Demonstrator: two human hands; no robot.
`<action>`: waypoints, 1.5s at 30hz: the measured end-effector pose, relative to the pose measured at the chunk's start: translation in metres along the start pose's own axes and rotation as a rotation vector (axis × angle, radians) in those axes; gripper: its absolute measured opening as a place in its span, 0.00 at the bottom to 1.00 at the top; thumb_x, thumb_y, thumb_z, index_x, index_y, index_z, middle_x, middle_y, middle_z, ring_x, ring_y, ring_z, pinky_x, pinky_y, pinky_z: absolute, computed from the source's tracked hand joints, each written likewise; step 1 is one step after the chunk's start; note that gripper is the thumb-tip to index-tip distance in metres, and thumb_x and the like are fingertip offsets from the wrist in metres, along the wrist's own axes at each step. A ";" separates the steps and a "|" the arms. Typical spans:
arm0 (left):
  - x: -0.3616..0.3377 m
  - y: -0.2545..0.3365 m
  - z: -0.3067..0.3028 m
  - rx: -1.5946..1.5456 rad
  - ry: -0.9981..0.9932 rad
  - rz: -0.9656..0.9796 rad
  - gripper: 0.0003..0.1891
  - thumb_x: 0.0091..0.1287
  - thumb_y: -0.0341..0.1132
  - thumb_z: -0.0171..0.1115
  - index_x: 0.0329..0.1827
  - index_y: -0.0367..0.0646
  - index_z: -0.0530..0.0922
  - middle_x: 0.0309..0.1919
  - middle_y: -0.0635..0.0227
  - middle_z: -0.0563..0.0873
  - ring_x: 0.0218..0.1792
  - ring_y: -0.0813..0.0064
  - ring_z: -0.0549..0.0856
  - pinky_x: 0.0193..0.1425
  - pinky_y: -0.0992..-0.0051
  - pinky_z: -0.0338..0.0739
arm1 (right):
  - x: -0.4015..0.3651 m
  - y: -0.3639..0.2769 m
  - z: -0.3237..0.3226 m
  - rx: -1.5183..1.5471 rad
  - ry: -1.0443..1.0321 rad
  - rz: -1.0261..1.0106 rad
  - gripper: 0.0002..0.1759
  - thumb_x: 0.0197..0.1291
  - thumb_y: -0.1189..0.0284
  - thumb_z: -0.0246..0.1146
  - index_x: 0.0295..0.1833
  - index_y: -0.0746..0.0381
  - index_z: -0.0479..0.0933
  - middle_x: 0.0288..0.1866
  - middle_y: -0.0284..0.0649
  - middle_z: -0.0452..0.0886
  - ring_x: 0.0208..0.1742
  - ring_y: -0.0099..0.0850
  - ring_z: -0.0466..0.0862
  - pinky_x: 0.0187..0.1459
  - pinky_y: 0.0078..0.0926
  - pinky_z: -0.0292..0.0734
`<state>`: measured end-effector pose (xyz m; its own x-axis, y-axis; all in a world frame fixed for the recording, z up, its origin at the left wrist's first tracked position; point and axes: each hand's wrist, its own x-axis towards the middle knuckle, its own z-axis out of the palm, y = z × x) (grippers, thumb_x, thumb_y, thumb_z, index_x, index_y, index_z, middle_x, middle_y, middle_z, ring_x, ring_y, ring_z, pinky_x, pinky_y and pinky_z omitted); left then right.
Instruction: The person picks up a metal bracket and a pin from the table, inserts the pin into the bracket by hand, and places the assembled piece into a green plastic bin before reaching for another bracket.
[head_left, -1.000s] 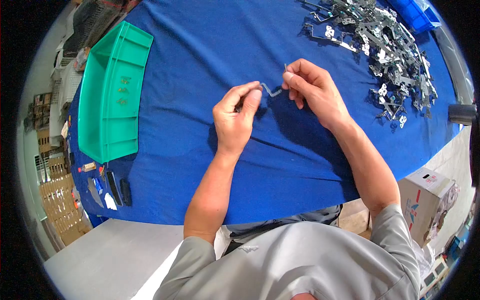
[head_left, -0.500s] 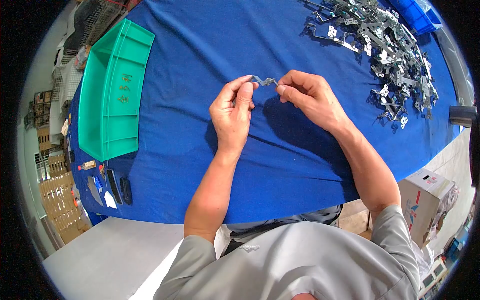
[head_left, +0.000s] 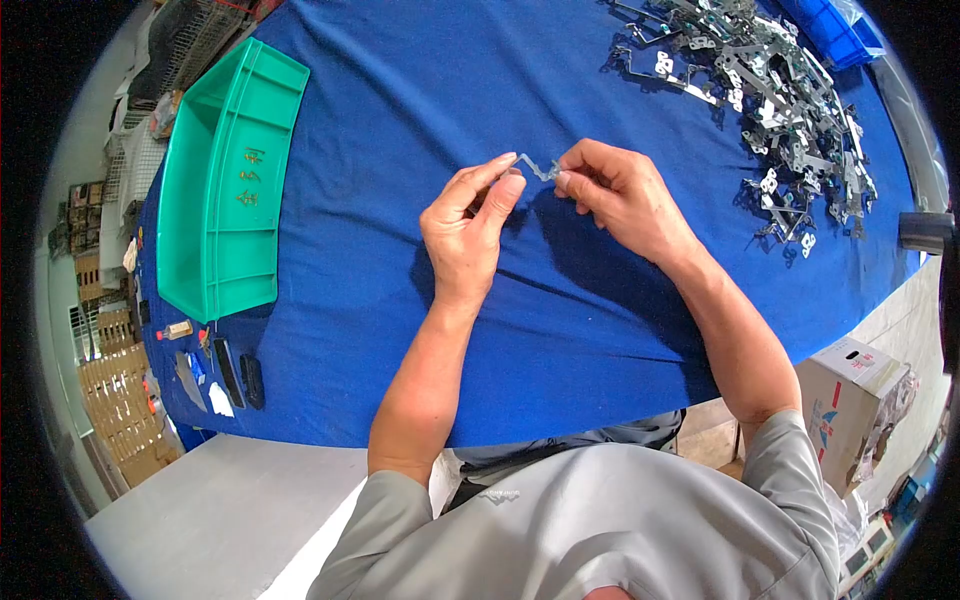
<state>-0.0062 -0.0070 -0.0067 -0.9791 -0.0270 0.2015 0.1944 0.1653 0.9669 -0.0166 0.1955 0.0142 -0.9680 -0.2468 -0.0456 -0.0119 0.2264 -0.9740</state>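
Gray metal strip (head_left: 534,166), thin and zigzag, ran sideways between the left hand (head_left: 466,228) and right hand (head_left: 632,196), whose fingers (head_left: 505,193) pinched its opposite ends.

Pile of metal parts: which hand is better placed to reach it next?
Likely the right hand: it is nearer the pile, while the left hand is nearer the green bin. Both hold the bent metal piece.

Metal piece (head_left: 542,176): thin, grey, zigzag, above blue cloth (head_left: 400,100);
Left end (head_left: 523,158): higher, in the left hand (head_left: 468,230);
Right end (head_left: 555,171): lower, in the right hand (head_left: 625,190)
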 end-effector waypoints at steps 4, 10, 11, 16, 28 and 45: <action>0.000 0.005 0.000 -0.007 -0.028 0.030 0.12 0.68 0.24 0.73 0.54 0.36 0.89 0.47 0.65 0.90 0.43 0.81 0.86 0.49 0.82 0.79 | 0.004 0.008 -0.002 0.113 -0.047 0.045 0.08 0.72 0.74 0.63 0.50 0.67 0.80 0.34 0.36 0.84 0.32 0.21 0.82 0.35 0.23 0.82; -0.002 0.009 -0.003 0.012 -0.088 0.068 0.13 0.66 0.21 0.72 0.54 0.36 0.89 0.49 0.65 0.90 0.46 0.79 0.86 0.51 0.81 0.80 | 0.005 0.009 -0.005 0.223 -0.087 0.043 0.12 0.74 0.77 0.61 0.59 0.68 0.80 0.42 0.35 0.85 0.39 0.21 0.83 0.43 0.23 0.84; -0.002 0.011 -0.003 0.027 -0.107 0.065 0.13 0.66 0.21 0.72 0.54 0.36 0.89 0.49 0.65 0.90 0.46 0.79 0.86 0.51 0.81 0.80 | 0.004 0.008 -0.006 0.220 -0.104 0.055 0.13 0.74 0.78 0.60 0.61 0.68 0.80 0.43 0.35 0.85 0.41 0.21 0.83 0.45 0.22 0.83; 0.000 0.005 0.001 -0.025 -0.058 0.099 0.11 0.64 0.25 0.75 0.50 0.39 0.91 0.43 0.70 0.90 0.31 0.89 0.76 0.34 0.84 0.69 | 0.006 0.007 -0.013 0.243 -0.202 0.065 0.14 0.75 0.75 0.61 0.61 0.69 0.81 0.47 0.36 0.86 0.45 0.21 0.84 0.49 0.23 0.83; -0.003 0.006 0.000 0.041 -0.151 0.091 0.11 0.68 0.25 0.71 0.52 0.37 0.89 0.42 0.67 0.91 0.34 0.85 0.82 0.39 0.84 0.75 | 0.007 0.011 -0.008 0.349 -0.083 -0.029 0.10 0.76 0.68 0.62 0.49 0.65 0.79 0.41 0.33 0.83 0.42 0.19 0.80 0.43 0.22 0.78; 0.001 0.005 0.001 -0.201 0.025 -0.122 0.11 0.78 0.35 0.65 0.54 0.36 0.86 0.38 0.64 0.91 0.23 0.88 0.78 0.22 0.86 0.69 | 0.000 0.003 0.002 0.132 -0.090 0.060 0.09 0.77 0.67 0.62 0.48 0.63 0.79 0.35 0.28 0.82 0.31 0.13 0.76 0.29 0.14 0.71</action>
<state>-0.0064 -0.0049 -0.0021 -0.9948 -0.0595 0.0827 0.0852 -0.0399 0.9956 -0.0157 0.1946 0.0106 -0.9396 -0.3212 -0.1186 0.0840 0.1195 -0.9893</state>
